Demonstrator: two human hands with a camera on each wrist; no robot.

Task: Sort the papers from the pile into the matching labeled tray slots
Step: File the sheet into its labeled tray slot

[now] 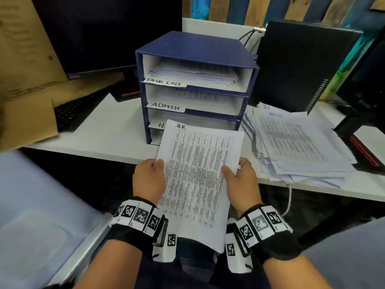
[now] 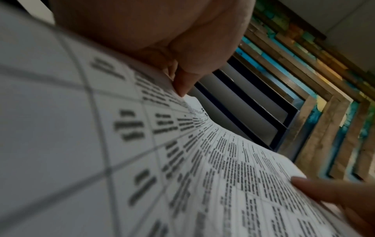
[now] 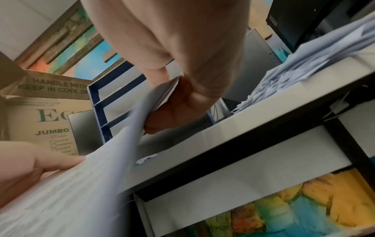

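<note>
I hold a printed sheet (image 1: pixel 195 180) marked "H.R." at its top, in front of the desk edge. My left hand (image 1: pixel 149 178) pinches its left edge and my right hand (image 1: pixel 239 180) pinches its right edge. The same sheet (image 2: pixel 202 168) fills the left wrist view, with the left thumb (image 2: pixel 182 80) on it. In the right wrist view the right hand's fingers (image 3: pixel 172 104) curl under the sheet (image 3: pixel 81 184). A blue tray rack (image 1: pixel 200 49) stands just beyond, with slots labeled TASK LIST (image 1: pixel 164 82), ADMIN (image 1: pixel 165 106) and a partly hidden H.R. slot (image 1: pixel 160 125). The paper pile (image 1: pixel 298 142) lies right of the rack.
A black computer case (image 1: pixel 300 65) stands behind the pile. A monitor (image 1: pixel 104 32) and keyboard (image 1: pixel 77 113) sit at the left, with a cardboard box (image 1: pixel 25 59) beside them. The white desk (image 1: pixel 108 134) ends just ahead of my hands.
</note>
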